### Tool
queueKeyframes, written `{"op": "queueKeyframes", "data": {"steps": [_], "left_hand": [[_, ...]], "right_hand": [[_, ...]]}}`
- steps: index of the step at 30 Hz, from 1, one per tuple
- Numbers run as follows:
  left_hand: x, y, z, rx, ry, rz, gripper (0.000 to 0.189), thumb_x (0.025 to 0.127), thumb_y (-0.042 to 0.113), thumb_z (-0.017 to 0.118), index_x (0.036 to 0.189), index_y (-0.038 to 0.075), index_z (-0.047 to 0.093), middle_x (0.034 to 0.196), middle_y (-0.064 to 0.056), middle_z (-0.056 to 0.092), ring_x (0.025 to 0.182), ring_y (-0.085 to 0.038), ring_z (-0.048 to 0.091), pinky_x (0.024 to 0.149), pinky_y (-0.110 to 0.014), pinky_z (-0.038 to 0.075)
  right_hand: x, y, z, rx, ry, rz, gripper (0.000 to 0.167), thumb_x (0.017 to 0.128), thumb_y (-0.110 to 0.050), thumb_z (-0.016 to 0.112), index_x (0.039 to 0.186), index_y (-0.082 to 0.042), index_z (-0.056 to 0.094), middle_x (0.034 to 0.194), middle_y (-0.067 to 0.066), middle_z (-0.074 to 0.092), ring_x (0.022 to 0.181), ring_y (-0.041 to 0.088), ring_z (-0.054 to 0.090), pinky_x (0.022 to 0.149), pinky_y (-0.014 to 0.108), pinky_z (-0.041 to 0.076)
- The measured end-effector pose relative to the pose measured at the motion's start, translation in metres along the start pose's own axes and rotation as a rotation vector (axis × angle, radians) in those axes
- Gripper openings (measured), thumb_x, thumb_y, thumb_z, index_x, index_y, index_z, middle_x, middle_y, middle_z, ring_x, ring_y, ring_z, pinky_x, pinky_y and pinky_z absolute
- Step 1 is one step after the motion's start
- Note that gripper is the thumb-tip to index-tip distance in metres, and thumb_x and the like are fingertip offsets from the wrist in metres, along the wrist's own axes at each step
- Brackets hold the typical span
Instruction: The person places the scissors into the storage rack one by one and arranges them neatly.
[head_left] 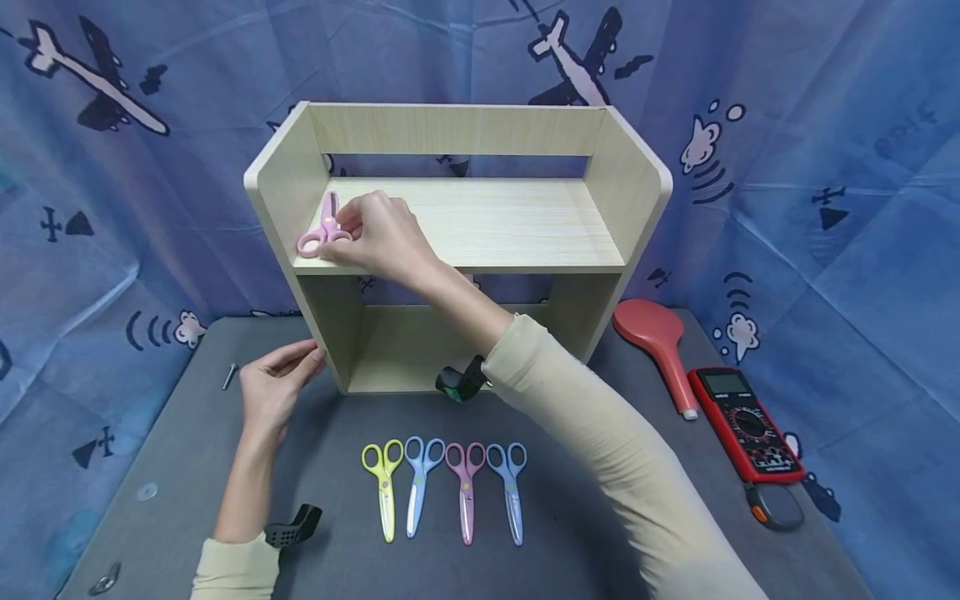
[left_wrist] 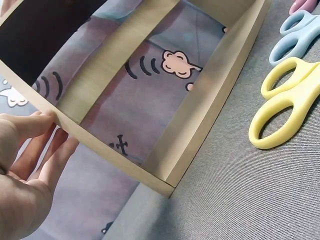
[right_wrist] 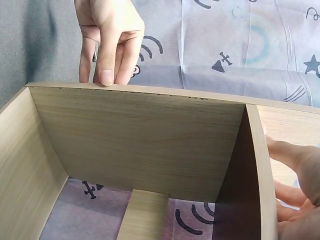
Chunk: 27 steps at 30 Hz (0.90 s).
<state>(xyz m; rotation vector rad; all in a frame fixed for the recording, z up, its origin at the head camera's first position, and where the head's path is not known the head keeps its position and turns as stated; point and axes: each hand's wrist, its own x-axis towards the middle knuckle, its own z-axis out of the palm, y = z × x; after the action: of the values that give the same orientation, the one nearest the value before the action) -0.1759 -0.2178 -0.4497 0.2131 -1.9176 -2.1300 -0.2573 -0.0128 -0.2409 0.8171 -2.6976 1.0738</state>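
Observation:
A pale wooden two-level shelf (head_left: pixel 480 225) stands on the grey table. My right hand (head_left: pixel 386 237) pinches the handle side of a pair of pink scissors (head_left: pixel 328 225) at the left end of its upper board, blades toward the back. In the right wrist view the right hand (right_wrist: pixel 300 185) shows only partly, and those scissors are hidden. My left hand (head_left: pixel 277 387) touches the left side panel low down, thumb at its front edge and fingers along the outer face; the left wrist view shows this left hand (left_wrist: pixel 30 165) at the panel edge too.
In front of the shelf lie yellow scissors (head_left: pixel 384 487), two blue pairs (head_left: pixel 417 483) and another pink pair (head_left: pixel 466 492), handles toward the shelf. At right lie a red paddle-shaped object (head_left: pixel 656 342) and a red multimeter (head_left: pixel 746 425). A small metal pin (head_left: pixel 230 377) lies at left.

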Motion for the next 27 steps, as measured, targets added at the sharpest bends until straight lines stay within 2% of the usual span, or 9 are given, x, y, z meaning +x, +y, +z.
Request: {"op": "queueKeyframes", "data": {"steps": [5,10,17,27], "left_hand": [[0.0004,-0.0001,0.0002,-0.01,-0.002,0.002,0.03,0.094,0.002,0.084,0.121,-0.008,0.078,0.095,0.008,0.084,0.088,-0.007,0.083,0.085,-0.023,0.071],[0.0008,-0.0002,0.0003,-0.008,-0.003,0.005,0.029,0.094,0.003,0.084,0.121,-0.008,0.078,0.096,0.008,0.084,0.088,-0.007,0.083,0.085,-0.023,0.071],[0.0005,-0.001,-0.0007,-0.003,-0.009,0.011,0.029,0.094,0.003,0.084,0.121,-0.008,0.078,0.096,0.008,0.085,0.088,-0.007,0.083,0.085,-0.023,0.071],[0.0,-0.0004,-0.001,-0.006,-0.013,0.0,0.03,0.094,0.003,0.084,0.122,-0.008,0.077,0.097,0.008,0.084,0.09,-0.007,0.083,0.088,-0.025,0.071]], "right_hand": [[-0.0007,-0.0001,-0.0005,0.001,0.004,0.013,0.038,0.089,-0.034,0.092,0.114,-0.007,0.083,0.112,0.004,0.084,0.1,0.01,0.077,0.083,0.015,0.06],[-0.0026,0.0013,-0.002,0.049,0.004,0.027,0.045,0.087,-0.033,0.094,0.12,-0.005,0.081,0.115,0.006,0.084,0.102,0.011,0.078,0.085,0.014,0.062],[-0.0057,0.0025,-0.0042,0.084,0.006,-0.008,0.037,0.087,-0.027,0.095,0.113,-0.004,0.082,0.108,0.008,0.084,0.095,0.012,0.078,0.079,0.015,0.061],[-0.0072,0.0017,-0.0031,0.054,0.01,-0.011,0.035,0.087,-0.027,0.094,0.111,-0.005,0.081,0.107,0.006,0.083,0.094,0.01,0.075,0.08,0.015,0.059]]}}
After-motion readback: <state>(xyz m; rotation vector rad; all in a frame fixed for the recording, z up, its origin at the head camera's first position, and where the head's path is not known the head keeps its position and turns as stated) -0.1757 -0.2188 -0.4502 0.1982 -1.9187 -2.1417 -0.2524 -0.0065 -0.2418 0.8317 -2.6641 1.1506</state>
